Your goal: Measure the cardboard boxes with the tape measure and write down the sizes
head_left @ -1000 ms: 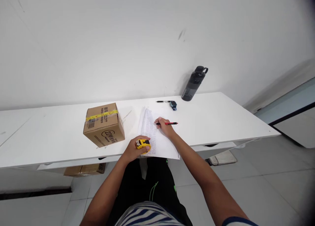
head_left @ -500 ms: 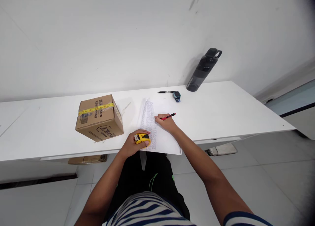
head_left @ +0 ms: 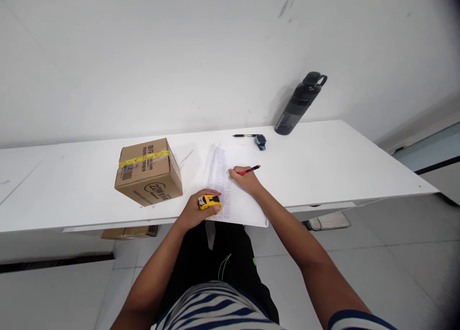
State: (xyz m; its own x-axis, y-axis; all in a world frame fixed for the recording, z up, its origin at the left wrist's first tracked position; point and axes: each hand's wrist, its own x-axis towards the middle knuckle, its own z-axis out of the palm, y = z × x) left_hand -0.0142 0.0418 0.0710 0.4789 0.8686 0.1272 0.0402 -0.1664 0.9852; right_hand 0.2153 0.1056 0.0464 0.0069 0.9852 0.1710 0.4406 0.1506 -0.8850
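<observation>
Pinches a slim red-and-black pen [head_left: 249, 170] in the right hand [head_left: 247, 180], slanted as if for writing, over a white, densely written paper sheet [head_left: 246, 207]; hard to tell any contact between tip and sheet. Curls the left hand [head_left: 192, 211] around a rounded yellow-and-black tape measure [head_left: 210, 202], probably also steadying the sheet, overhanging the near edge of a long white table [head_left: 334, 162]. Shows 1 taped brown cardboard box [head_left: 149, 174] leftward and, set back perhaps for elbow room, 1 slim black pen [head_left: 243, 135], 1 small bluish object [head_left: 260, 142] and 1 tall dark bottle [head_left: 300, 103].
</observation>
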